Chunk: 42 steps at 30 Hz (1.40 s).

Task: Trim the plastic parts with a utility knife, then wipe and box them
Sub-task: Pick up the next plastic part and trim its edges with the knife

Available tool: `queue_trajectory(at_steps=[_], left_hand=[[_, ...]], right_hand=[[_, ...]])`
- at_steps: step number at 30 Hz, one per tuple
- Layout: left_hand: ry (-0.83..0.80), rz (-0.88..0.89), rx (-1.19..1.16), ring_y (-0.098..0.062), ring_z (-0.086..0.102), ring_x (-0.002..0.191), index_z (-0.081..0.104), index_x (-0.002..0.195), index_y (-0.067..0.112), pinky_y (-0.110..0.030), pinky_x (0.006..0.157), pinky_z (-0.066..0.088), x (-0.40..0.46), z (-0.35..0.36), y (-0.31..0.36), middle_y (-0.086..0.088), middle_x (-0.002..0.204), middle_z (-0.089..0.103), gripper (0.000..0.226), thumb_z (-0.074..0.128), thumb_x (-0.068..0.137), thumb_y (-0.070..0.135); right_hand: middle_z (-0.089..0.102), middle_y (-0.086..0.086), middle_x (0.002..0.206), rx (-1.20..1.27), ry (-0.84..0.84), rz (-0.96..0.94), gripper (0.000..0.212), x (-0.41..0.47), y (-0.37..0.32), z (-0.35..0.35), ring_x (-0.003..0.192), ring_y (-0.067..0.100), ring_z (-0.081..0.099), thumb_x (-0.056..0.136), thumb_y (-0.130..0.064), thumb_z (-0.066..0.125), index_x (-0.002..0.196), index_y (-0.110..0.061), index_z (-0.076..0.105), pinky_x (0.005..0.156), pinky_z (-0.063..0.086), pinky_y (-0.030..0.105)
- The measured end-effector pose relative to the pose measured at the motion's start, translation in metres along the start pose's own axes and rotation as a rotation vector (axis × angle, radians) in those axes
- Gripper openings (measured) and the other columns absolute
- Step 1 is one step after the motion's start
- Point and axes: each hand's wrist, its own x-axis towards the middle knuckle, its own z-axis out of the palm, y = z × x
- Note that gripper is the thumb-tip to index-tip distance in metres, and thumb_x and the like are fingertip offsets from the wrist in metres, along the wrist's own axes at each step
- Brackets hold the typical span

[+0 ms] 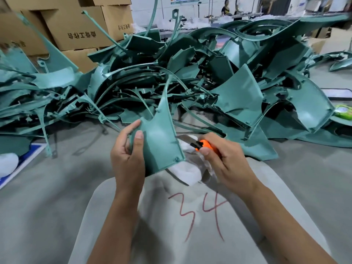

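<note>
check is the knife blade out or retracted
Out: the utility knife in the right hand shows bare blade reaching the green part.

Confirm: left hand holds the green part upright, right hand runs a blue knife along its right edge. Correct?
Not quite: the knife is orange, not blue, as the head view shows. The rest holds: the left hand holds the green part upright, and the right hand holds the knife with its blade at the part's right edge.
</note>
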Motion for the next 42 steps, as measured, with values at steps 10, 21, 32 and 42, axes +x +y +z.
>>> queue_trajectory(at_steps=[10,21,32,42], left_hand=[[-0.258,-0.068,-0.038,-0.013,0.069,0.109,0.076,0.118,0.031,-0.022,0.086,0.053,-0.005,0.001,0.013,0.007,0.121,0.074,0.026,0.064,0.095,0.028],[-0.492,-0.116,-0.108,-0.012,0.072,0.108,0.077,0.118,0.035,-0.018,0.08,0.054,-0.014,0.001,0.022,0.005,0.119,0.076,0.028,0.07,0.092,0.027],[-0.527,-0.174,-0.228,-0.01,0.073,0.099,0.079,0.115,0.023,-0.018,0.077,0.055,-0.013,0.001,0.025,-0.003,0.115,0.078,0.031,0.071,0.086,0.02],[-0.48,-0.165,-0.249,-0.014,0.072,0.107,0.078,0.118,0.027,-0.02,0.082,0.056,-0.004,-0.011,0.022,-0.004,0.121,0.075,0.031,0.078,0.086,0.029]], right_hand=[[0.049,-0.011,0.067,-0.2,0.105,0.019,0.035,-0.002,0.005,-0.008,0.061,0.012,0.051,0.108,-0.044,0.05,0.087,-0.017,0.056,0.055,0.043,0.04],[0.04,-0.008,0.061,-0.287,0.454,0.168,0.035,0.005,0.012,-0.024,0.055,0.016,0.037,0.109,-0.038,0.052,0.08,-0.022,0.043,0.052,0.033,0.036],[0.05,-0.007,0.061,-0.411,0.509,0.329,0.028,0.001,0.021,-0.035,0.058,0.009,0.05,0.107,-0.046,0.053,0.087,-0.026,0.056,0.052,0.032,0.031],[0.06,-0.004,0.066,-0.527,0.502,0.598,0.034,-0.003,0.039,-0.052,0.065,0.022,0.056,0.106,-0.048,0.05,0.088,-0.022,0.062,0.055,0.035,0.033]])
